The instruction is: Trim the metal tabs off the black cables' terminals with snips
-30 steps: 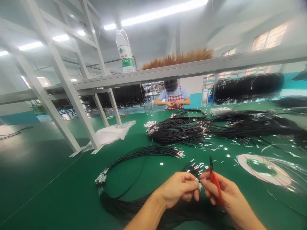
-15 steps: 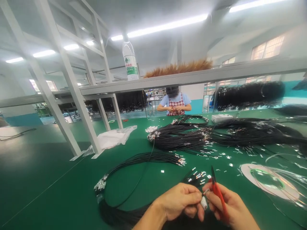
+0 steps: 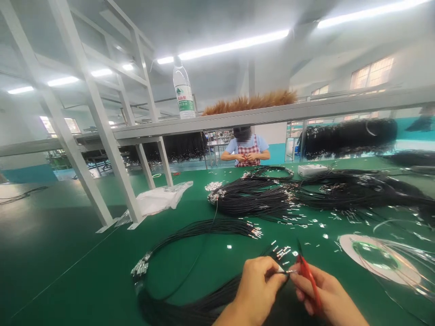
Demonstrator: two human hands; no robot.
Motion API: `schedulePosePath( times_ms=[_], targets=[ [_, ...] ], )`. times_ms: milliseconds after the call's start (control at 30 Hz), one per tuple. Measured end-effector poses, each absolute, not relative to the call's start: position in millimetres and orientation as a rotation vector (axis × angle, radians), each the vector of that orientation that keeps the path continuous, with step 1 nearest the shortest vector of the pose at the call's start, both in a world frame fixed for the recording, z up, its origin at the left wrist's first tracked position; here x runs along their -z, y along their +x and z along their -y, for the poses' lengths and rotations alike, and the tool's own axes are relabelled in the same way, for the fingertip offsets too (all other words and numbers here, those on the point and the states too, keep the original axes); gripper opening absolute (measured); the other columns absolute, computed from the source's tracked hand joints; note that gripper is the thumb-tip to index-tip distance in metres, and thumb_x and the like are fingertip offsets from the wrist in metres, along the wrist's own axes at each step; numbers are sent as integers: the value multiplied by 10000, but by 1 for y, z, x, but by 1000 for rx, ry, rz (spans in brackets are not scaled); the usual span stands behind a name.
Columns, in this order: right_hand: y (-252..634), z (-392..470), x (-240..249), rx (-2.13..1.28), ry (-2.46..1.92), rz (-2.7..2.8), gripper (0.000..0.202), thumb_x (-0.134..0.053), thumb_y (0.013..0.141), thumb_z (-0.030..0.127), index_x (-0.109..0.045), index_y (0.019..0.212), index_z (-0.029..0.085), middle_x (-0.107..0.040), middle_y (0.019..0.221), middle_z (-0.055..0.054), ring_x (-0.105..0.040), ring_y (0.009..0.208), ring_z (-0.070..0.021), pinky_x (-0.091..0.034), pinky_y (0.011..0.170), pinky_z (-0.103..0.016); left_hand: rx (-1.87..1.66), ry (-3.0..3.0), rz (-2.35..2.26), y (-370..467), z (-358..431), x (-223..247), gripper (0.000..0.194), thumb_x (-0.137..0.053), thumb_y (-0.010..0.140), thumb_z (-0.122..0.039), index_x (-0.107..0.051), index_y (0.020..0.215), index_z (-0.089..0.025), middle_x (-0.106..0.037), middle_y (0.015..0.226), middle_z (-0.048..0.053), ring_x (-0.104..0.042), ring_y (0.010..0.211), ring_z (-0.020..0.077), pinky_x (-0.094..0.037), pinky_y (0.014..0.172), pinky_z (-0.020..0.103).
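Low in the view, my left hand (image 3: 258,285) pinches the end of a black cable (image 3: 281,271), with a bit of white at its fingertips. Just to its right, my right hand (image 3: 321,290) holds red-handled scissors (image 3: 310,278), dark tips pointing up, while its thumb and finger meet the cable's metal tip. A bundle of black cables (image 3: 210,296) runs under my left hand, and its white-tipped ends (image 3: 283,252) fan out just beyond my hands. Another cable bundle (image 3: 204,226) curves on the green table to the left.
Large black cable piles (image 3: 254,197) lie across the green table (image 3: 78,253). A white disc with clear strands (image 3: 346,249) is at the right, a plastic bag (image 3: 159,199) by the metal frame (image 3: 118,181). A bottle (image 3: 183,93) stands on the shelf (image 3: 204,121). A person (image 3: 248,149) sits opposite.
My left hand has turned more upright, its fingers now curled in around the cable end. The white piece that hung between my hands no longer shows there. The view has shifted slightly.
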State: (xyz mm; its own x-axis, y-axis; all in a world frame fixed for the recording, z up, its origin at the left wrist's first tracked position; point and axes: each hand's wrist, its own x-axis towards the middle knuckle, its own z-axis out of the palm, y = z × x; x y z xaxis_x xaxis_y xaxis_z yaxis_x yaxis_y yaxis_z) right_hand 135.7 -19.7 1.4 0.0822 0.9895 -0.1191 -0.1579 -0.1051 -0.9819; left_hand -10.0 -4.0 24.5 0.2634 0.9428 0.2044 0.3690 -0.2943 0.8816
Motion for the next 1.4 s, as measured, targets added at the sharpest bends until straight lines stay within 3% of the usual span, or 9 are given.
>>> schedulePosePath(
  times_ms=[200,333,467,633,733,900,1100,1400],
  targets=[
    [134,18,6,-1208,-1248,1100,389,-655,626,557,-581,708,184,-506,422,57,-363,314,-61,-213,366,-197,-774,1591,-1063,-15,-3,-22,154,-538,730,-257,-607,656,-140,-535,540,-24,-415,488,85,-296,500,216],
    [145,13,12,-853,-1373,1225,330,-584,680,535,-571,651,206,-492,456,61,-404,402,-99,-297,411,-225,-599,1522,-892,-20,-2,-27,187,-522,753,-297,-582,680,-136,-584,565,-1,-403,467,73,-283,465,201],
    [169,8,4,-651,-1624,1188,409,-557,661,624,-607,653,218,-527,474,37,-474,480,-147,-367,479,-258,-648,1499,-927,-20,-2,-32,145,-567,717,-255,-592,777,-125,-604,580,-3,-403,472,64,-290,475,195],
    [163,11,-6,-1033,-1347,920,481,-670,606,632,-623,778,184,-551,453,36,-430,360,-99,-300,406,-230,-741,1454,-927,-22,-8,-31,349,-529,678,-151,-541,1025,-120,-651,677,6,-456,478,64,-328,495,200],
    [143,13,0,-1288,-1156,884,519,-732,554,625,-628,753,157,-573,448,15,-403,307,-68,-235,367,-201,-706,1417,-870,-24,-10,-29,403,-543,661,-149,-512,1062,-126,-648,682,3,-497,479,75,-358,507,214],
    [125,14,9,-1522,-963,896,504,-773,558,569,-662,799,141,-587,453,8,-396,325,-51,-243,353,-180,-635,1352,-846,-26,-8,-35,426,-589,633,-138,-515,1052,-116,-628,666,1,-544,526,106,-428,594,271],
    [118,23,-2,-1468,-988,909,503,-756,577,594,-620,733,136,-573,429,21,-369,294,-27,-186,357,-170,-741,1519,-989,-34,-4,-60,399,-598,658,-95,-563,1053,-128,-638,954,70,-580,856,154,-428,803,297],
    [109,34,-13,-1268,-1106,1045,501,-691,602,649,-587,685,167,-564,449,29,-392,312,-54,-224,368,-185,-931,1559,-1045,-16,12,-69,305,-644,681,-168,-567,976,-152,-638,797,16,-557,705,126,-428,669,241]
  ],
)
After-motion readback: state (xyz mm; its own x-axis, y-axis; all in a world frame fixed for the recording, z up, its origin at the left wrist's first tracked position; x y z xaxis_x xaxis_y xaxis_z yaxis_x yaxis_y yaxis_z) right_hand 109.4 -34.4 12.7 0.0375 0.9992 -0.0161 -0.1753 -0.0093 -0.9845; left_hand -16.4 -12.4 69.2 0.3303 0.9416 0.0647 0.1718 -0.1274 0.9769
